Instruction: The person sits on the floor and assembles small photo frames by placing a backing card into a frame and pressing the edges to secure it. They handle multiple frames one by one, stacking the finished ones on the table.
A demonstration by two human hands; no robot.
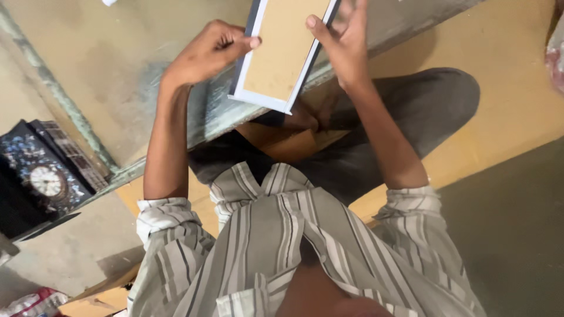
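From the head view I note a dark decorated clock (46, 179) at far left, well apart from the work. My left hand (205, 53) pinches the left edge of the framed board (285, 50), thumb and fingertips closed on it. My right hand (343, 41) grips the right edge, fingers partly spread. The board is held up tilted above the worn bench (117, 76). Risk, in my judgement: both holds are edge-only, so a slackened pinch could let the board slip or twist onto the bench edge.
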